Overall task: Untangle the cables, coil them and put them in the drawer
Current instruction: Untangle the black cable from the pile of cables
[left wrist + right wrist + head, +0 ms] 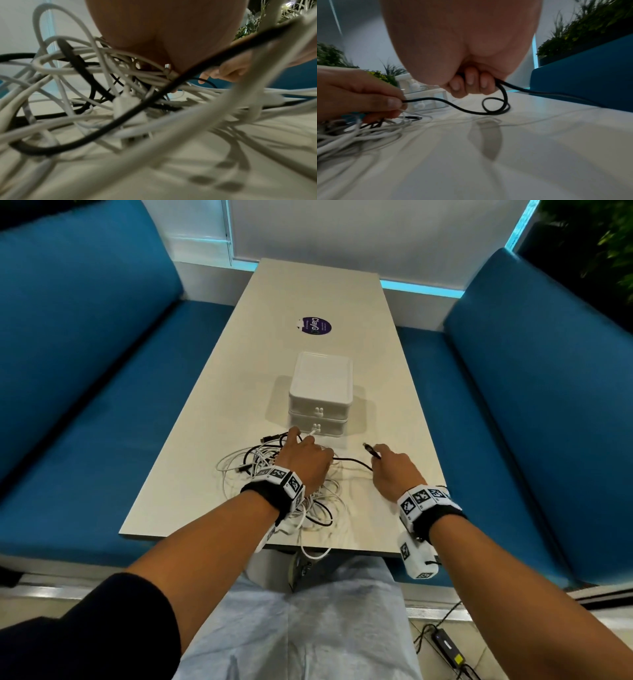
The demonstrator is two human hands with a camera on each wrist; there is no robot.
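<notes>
A tangle of white and black cables (pixel 274 474) lies on the near part of the pale table (pixel 318 289). My left hand (pixel 305 460) sits on top of the tangle and pinches a black cable (pixel 436 104) between thumb and fingers. That black cable (pixel 352 461) runs right to my right hand (pixel 394 467), whose curled fingers (pixel 471 82) grip it near its plug end (pixel 371 450); a small loop hangs below the fist. In the left wrist view the black cable (pixel 137 108) crosses over the white ones. Just beyond both hands stands a white two-drawer box (pixel 320 392), both drawers closed.
Blue padded benches (pixel 85 378) flank the table on both sides. A round purple sticker (pixel 314 326) lies on the table beyond the box. One white cable loop (pixel 315 553) hangs over the near table edge. A power adapter (pixel 445 645) lies on the floor at right.
</notes>
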